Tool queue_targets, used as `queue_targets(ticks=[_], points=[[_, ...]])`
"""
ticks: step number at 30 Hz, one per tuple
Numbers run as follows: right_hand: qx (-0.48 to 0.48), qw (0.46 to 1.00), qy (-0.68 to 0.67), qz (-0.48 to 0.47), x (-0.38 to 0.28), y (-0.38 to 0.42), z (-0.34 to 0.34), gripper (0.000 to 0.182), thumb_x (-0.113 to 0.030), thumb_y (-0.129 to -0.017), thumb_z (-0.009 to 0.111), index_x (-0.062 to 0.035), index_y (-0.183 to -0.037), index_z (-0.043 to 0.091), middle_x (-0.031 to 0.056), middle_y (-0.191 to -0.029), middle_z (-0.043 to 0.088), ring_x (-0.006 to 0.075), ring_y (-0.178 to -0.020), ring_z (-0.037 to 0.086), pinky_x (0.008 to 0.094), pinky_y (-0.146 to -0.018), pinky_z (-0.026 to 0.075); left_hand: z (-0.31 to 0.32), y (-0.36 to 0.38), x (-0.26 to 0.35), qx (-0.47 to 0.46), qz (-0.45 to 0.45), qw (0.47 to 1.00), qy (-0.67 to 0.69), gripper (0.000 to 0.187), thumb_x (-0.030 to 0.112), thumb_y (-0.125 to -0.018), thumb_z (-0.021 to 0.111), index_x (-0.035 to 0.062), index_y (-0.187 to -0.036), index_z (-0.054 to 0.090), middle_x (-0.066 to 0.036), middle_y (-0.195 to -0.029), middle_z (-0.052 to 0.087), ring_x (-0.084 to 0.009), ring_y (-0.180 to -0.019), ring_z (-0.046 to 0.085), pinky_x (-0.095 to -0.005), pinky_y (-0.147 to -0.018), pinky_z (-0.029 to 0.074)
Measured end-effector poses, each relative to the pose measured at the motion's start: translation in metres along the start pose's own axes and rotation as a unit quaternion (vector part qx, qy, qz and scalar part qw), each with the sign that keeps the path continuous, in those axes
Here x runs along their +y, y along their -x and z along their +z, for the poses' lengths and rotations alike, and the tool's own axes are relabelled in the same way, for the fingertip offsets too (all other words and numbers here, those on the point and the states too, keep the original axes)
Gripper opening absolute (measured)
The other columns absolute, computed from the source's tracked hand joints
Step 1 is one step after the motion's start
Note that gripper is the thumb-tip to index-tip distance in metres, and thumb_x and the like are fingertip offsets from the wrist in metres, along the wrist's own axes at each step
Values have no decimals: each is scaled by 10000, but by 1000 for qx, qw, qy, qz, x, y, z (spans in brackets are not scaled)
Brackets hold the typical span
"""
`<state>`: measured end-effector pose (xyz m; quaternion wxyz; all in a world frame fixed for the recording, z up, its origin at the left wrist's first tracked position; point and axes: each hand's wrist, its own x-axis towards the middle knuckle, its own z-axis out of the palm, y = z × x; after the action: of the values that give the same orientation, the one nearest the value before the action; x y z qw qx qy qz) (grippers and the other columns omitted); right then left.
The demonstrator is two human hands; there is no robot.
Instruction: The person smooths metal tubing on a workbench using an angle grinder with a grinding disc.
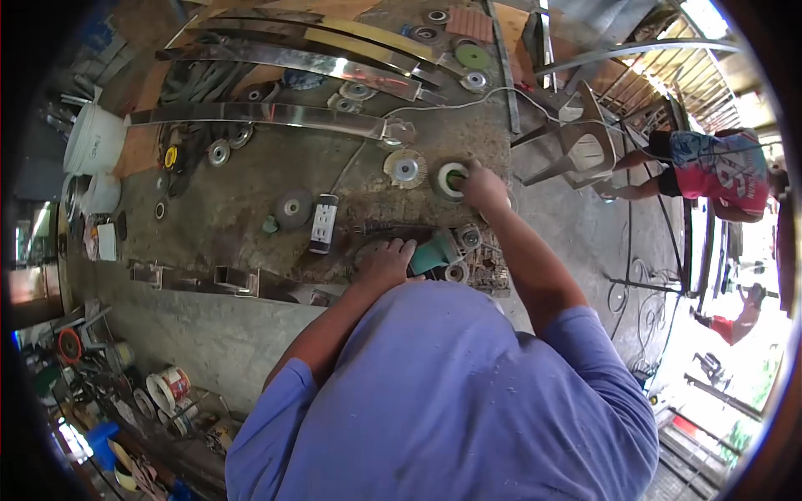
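My left hand [386,262] is closed over the rear end of a teal angle grinder [433,254], which lies on the workbench [242,200] close to my body. The grinder's metal head [469,237] points right. Further out, my right hand [484,187] reaches to a round white container [443,185] with something green inside. Its fingers are bent together at the container's right side, and I cannot tell what they hold. Left of the container lies a flap disc [406,169]. A black-and-white power strip [323,224] rests left of the grinder, beside a dark grinding disc [292,208].
Shiny metal bars [267,114] lie across the bench's far part, with several discs among them. White buckets [90,142] stand at the left. A grey cable [451,103] crosses the bench. To the right are a plastic chair [585,150] and a person in a pink-and-blue shirt [727,167].
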<state>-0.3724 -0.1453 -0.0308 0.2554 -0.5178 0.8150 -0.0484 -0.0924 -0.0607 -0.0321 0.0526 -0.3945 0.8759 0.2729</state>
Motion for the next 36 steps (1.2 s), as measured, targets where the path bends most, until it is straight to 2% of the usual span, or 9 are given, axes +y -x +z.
queue_targets(ticks=[6,7,11,14,20,26,29,32,36], points=[[-29,989,-126,-65,24,-9,-31,547,-458,-882,752,-35,-1219,674,188,-1058,729,316,-972,707,441,-820,526,-3,-23,11,-5,10,999,-37,823,509,-661,857,42,-1272,563,-184,-1191,606,-395,-1093,634,-515,-919,544],[-53,981,-187,-6,31,1,-45,510,-473,-914,728,-29,-1164,696,116,-870,683,211,-722,648,380,-643,498,2,-25,8,-8,8,999,-41,853,522,-641,864,42,-1279,564,-177,-1192,602,-386,-1082,641,-513,-920,544],[-122,935,-331,38,48,84,-87,562,-531,-976,638,-43,-1247,697,58,-745,618,161,-659,585,363,-646,474,-8,-28,19,-24,-21,999,-8,787,466,-680,839,55,-1287,553,-199,-1182,610,-414,-1082,644,-521,-930,540],[-197,907,-362,86,67,128,-57,575,-531,-1005,594,-27,-1267,685,107,-833,691,210,-770,663,377,-745,516,-19,-35,27,-60,-44,997,18,756,431,-704,812,61,-1304,539,-218,-1184,613,-433,-1098,636,-525,-929,537],[-115,943,-309,44,64,152,-24,610,-545,-1006,583,0,-1259,686,213,-1135,732,327,-1107,690,416,-975,495,-9,-35,20,-45,-25,999,9,753,447,-716,793,60,-1306,529,-237,-1201,622,-442,-1087,643,-534,-921,541],[-78,950,-293,71,53,163,-37,605,-534,-990,602,11,-1240,681,242,-1141,724,349,-1103,694,419,-965,502,-6,-35,17,-35,-5,999,2,722,457,-728,788,53,-1271,535,-233,-1201,634,-429,-1093,650,-526,-929,548],[52,964,-244,87,62,157,-37,400,-362,-987,649,11,-1131,650,177,-909,699,269,-850,688,410,-796,523,-7,-36,16,-35,-6,999,0,717,463,-726,787,54,-1260,540,-230,-1195,639,-429,-1085,653,-525,-921,551],[198,957,-186,-105,53,161,-38,251,-209,-937,659,-12,-1081,600,223,-914,676,367,-882,691,452,-800,525,-13,-34,19,-46,-14,999,0,703,470,-726,784,58,-1243,544,-226,-1191,640,-425,-1085,655,-525,-921,552],[126,968,-167,-141,17,170,-40,210,-95,-890,650,-29,-1080,592,226,-1000,654,425,-943,668,481,-805,525,-19,-32,24,-47,-20,999,-1,707,487,-733,775,72,-1254,539,-212,-1198,636,-419,-1097,656,-535,-911,554]])
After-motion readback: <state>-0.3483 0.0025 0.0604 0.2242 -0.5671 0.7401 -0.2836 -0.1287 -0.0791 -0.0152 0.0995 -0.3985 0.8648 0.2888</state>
